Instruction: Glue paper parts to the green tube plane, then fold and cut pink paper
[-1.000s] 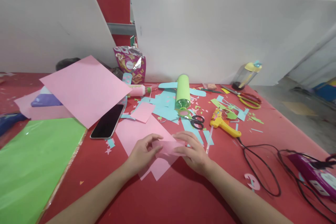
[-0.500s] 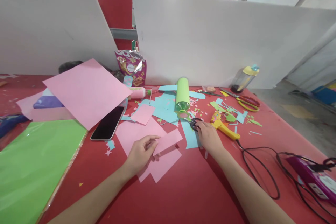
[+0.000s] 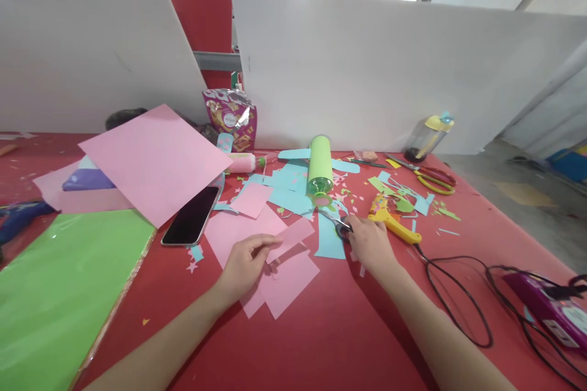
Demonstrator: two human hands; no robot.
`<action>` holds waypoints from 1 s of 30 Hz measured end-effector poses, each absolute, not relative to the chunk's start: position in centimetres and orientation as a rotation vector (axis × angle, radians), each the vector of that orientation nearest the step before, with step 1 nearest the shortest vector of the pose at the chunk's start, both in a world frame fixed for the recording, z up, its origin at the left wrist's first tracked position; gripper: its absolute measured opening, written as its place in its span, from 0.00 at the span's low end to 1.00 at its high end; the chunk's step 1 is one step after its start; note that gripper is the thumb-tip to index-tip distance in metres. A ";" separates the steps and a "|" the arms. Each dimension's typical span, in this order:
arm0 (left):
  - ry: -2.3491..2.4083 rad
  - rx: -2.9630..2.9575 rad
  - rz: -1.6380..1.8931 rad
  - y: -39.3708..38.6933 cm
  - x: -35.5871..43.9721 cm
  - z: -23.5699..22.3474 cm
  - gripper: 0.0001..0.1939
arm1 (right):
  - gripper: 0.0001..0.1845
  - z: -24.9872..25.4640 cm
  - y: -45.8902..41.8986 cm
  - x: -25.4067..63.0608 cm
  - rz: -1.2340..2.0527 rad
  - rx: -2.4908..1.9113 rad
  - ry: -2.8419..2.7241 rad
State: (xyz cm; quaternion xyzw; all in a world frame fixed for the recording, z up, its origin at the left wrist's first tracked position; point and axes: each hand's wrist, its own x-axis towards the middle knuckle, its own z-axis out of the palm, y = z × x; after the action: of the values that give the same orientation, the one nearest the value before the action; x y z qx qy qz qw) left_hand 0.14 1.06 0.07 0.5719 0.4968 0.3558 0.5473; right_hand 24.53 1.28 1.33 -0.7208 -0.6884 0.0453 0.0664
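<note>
My left hand (image 3: pixel 247 266) pinches the left end of a pink paper strip (image 3: pixel 293 237), held just over larger pink sheets (image 3: pixel 293 281) on the table. My right hand (image 3: pixel 370 243) is closed around the dark handles of a pair of scissors (image 3: pixel 342 226), whose blades point left and away from me above a light blue paper piece (image 3: pixel 329 241). Beyond the scissors lies a bottle wrapped in green paper (image 3: pixel 320 162), with light blue paper wings (image 3: pixel 296 154) at its sides.
A yellow glue gun (image 3: pixel 397 227) lies right of my right hand, its cord running to a purple power strip (image 3: pixel 545 311). A phone (image 3: pixel 191 217) lies left, beside a large pink sheet (image 3: pixel 158 162) and green paper (image 3: pixel 68 293). Red-and-yellow-handled scissors (image 3: pixel 435 178) lie farther back.
My right hand has lifted the scissors slightly and shifted a little right, with the handles now in its grip. My left hand still pinches the strip, which has tilted slightly.
</note>
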 end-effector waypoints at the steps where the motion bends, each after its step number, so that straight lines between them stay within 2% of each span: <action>1: 1.176 1.368 0.849 1.2 0.1 0.1 0.13 | 0.13 1.5 1.2 24.6 0.152 -2.173 -2.069; 8: 1.217 1.542 0.924 2.2 -0.3 1.5 0.12 | 0.08 2.4 0.4 24.9 0.367 -2.076 -2.017; 13: 1.221 1.655 0.947 3.6 -0.2 4.7 0.12 | 0.07 2.3 -0.5 24.1 0.870 -1.766 -1.577; 17: 1.229 1.746 0.983 4.9 0.2 7.0 0.12 | 0.13 1.6 -1.0 22.1 1.310 -1.313 -1.099; 24: 1.263 1.834 0.887 6.2 0.8 8.6 0.10 | 0.20 -0.4 -0.7 18.2 1.588 -0.928 -0.698; 30: 1.380 1.855 0.858 6.6 -0.1 8.8 0.11 | 0.20 -0.7 0.1 17.0 1.644 -0.734 -0.679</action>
State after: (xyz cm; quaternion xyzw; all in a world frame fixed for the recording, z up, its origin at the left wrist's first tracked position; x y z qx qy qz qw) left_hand -0.05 6.56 8.80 0.7097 0.5279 0.3284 0.3314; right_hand 16.96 0.12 -0.75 -0.3128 -0.2897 0.7009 0.5719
